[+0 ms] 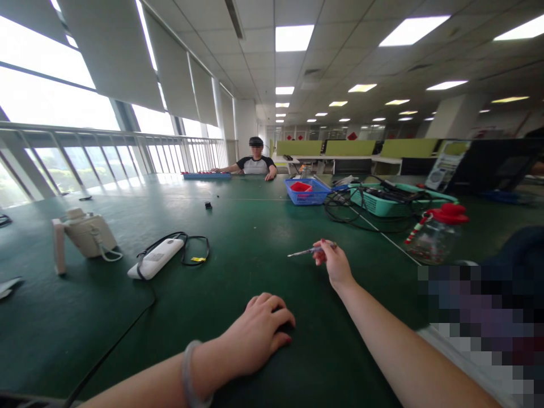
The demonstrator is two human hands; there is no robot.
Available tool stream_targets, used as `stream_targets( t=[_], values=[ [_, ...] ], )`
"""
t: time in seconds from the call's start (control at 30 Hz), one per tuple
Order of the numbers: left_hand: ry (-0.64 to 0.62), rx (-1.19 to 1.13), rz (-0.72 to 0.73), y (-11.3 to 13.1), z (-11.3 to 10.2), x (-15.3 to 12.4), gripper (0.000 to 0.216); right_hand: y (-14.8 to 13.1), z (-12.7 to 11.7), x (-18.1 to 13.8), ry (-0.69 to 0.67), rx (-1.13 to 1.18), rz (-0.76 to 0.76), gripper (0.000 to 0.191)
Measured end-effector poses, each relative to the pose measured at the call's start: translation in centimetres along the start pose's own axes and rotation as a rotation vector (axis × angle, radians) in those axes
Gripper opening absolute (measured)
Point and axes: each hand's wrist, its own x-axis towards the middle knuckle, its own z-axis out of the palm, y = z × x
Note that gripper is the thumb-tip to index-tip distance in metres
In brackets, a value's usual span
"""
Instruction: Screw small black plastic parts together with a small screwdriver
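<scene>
A slim screwdriver-like tool (302, 253) is gripped in my right hand (334, 260), a little beyond the middle of the green table (238, 266). Its thin silvery tip points left, and my fingers hide most of its handle; its exact kind is hard to make out. Nearer to me, my left hand (262, 331) rests palm down on the tabletop. Its fingers are loosely bent and somewhat apart, with nothing visible in them. A grey bangle (189, 368) circles the left wrist.
On the left are a white device (164, 258) with a black cable and a beige bottle (91, 233). A blue basket (312, 195), a cable-filled green basket (378, 201) and a red-lidded jar (437, 241) stand right. A person (256, 161) sits at the far end.
</scene>
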Motion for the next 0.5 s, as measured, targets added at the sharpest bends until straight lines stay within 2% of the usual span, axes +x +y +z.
stream_targets(
  t=[0.13, 0.27, 0.4, 0.5],
  values=[
    [-0.006, -0.022, -0.127, -2.4, -1.9, -4.8, 0.019, -0.5, 0.2, -0.4, -0.035, -0.018, -0.002, 0.041],
    [0.056, -0.037, -0.226, -6.8, -3.8, -8.6, 0.021, -0.4, 0.3, -0.5, -0.060, -0.020, 0.005, 0.041],
    [0.137, -0.018, -0.283, -10.3, -5.4, -10.7, 0.019, -0.4, 0.4, -0.5, -0.059, -0.022, 0.012, 0.041],
    [0.179, 0.029, -0.312, -11.3, -6.1, -11.4, 0.018, -0.4, 0.4, -0.6, -0.059, -0.021, 0.008, 0.041]
  ],
)
